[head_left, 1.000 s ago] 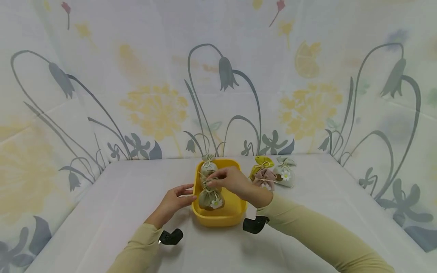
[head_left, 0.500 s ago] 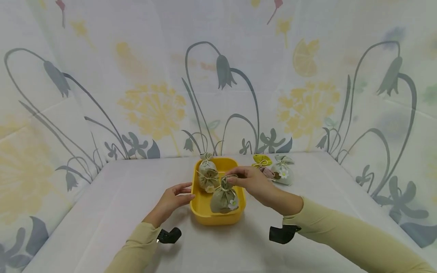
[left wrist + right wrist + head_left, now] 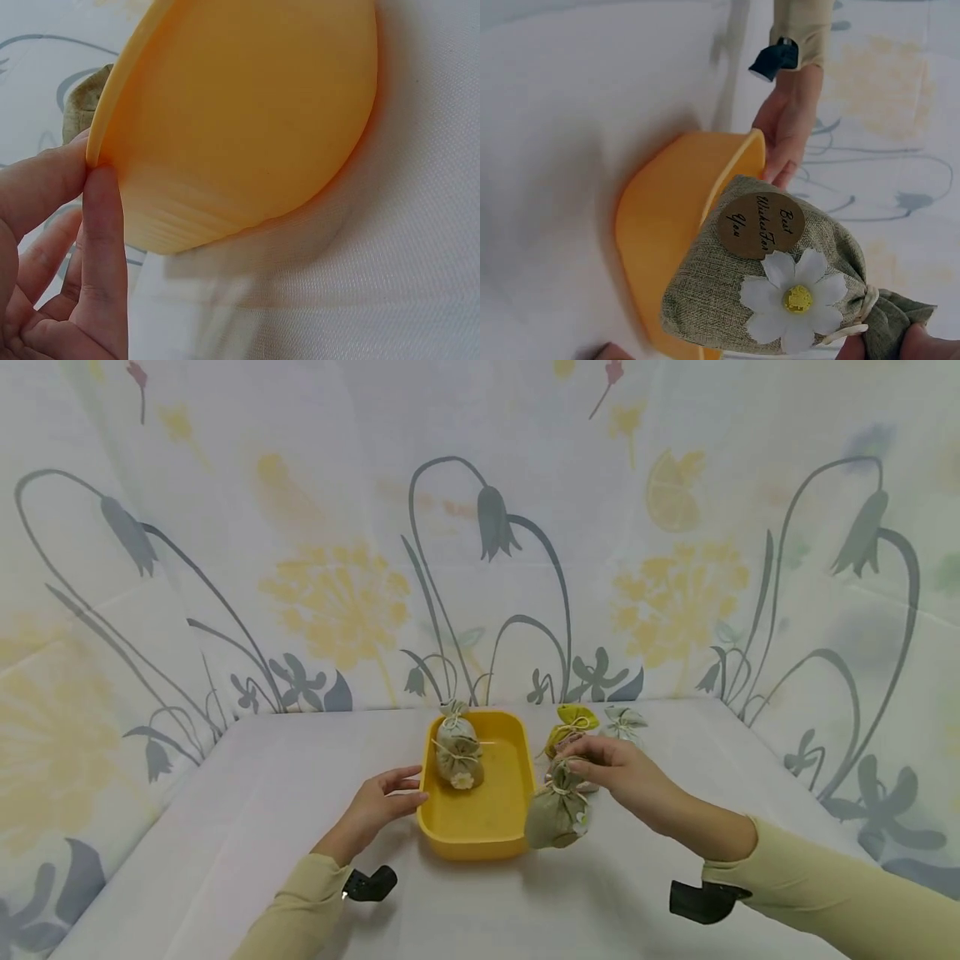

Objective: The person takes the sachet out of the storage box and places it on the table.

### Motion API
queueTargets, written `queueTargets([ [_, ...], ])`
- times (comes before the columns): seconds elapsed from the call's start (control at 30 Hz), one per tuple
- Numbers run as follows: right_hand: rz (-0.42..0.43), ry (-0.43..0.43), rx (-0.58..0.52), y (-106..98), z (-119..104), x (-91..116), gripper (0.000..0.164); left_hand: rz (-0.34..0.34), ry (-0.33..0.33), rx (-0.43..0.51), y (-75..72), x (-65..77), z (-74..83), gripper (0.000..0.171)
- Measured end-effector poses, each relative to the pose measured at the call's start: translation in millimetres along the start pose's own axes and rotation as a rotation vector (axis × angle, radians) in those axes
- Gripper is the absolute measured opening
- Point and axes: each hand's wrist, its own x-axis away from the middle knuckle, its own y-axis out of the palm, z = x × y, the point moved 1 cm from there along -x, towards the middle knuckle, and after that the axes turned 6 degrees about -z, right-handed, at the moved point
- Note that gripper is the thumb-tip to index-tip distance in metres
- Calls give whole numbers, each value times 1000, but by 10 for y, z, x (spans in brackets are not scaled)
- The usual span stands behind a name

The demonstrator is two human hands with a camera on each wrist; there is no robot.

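Note:
My right hand point(image 3: 626, 770) pinches the tied neck of a grey-green drawstring sachet point(image 3: 557, 818), which hangs just off the right wall of a yellow plastic tub point(image 3: 480, 850). In the right wrist view the sachet point(image 3: 739, 277) shows a white fabric flower point(image 3: 795, 298) and a round brown label point(image 3: 761, 225) reading "Best Wishes For You". At the tub's left side, my left hand point(image 3: 378, 806) has its rim between thumb and finger, seen in the left wrist view at the rim point(image 3: 105, 112). A pale sachet point(image 3: 453, 727) and a green-beige one point(image 3: 460, 764) stand inside the tub.
Behind my right hand stand a yellow-green sachet point(image 3: 576, 720) and a pale grey one point(image 3: 624, 723); a pink one point(image 3: 570, 743) is mostly hidden. A white cloth point(image 3: 285, 777) covers the table, and a flower-printed curtain point(image 3: 480, 568) hangs at its back.
My right hand has lifted the grey-green sachet out of the tub and carried it right, past the tub's right wall. My left hand has stayed at the rim.

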Motion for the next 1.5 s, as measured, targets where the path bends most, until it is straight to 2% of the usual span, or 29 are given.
queueTargets([
  [0.13, 21, 16, -1, -112, 72, 83, 23, 16, 2, 2, -23, -3, -3, 50],
  [0.37, 140, 85, 80, -338, 218, 180, 27, -2, 19, 10, -8, 6, -4, 50],
  [0.53, 212, 97, 141, -516, 365, 153, 29, 0, 11, 25, 17, 25, -14, 49],
  [0.87, 291, 117, 222, -835, 709, 20, 30, -2, -6, 15, 36, -2, -40, 50],
  [1.07, 317, 110, 213, -921, 901, -111, 30, 5, 7, 11, 28, -12, -19, 49],
  [1.23, 327, 121, 190, -915, 1057, -211, 30, 10, 3, 21, 15, -5, -16, 48],
  [1.33, 326, 120, 176, -909, 1125, -228, 32, 8, -4, 31, 12, 3, -28, 48],
  [1.5, 334, 148, 215, -955, 1175, -185, 40, -1, -6, 49, 15, 9, -42, 49],
])
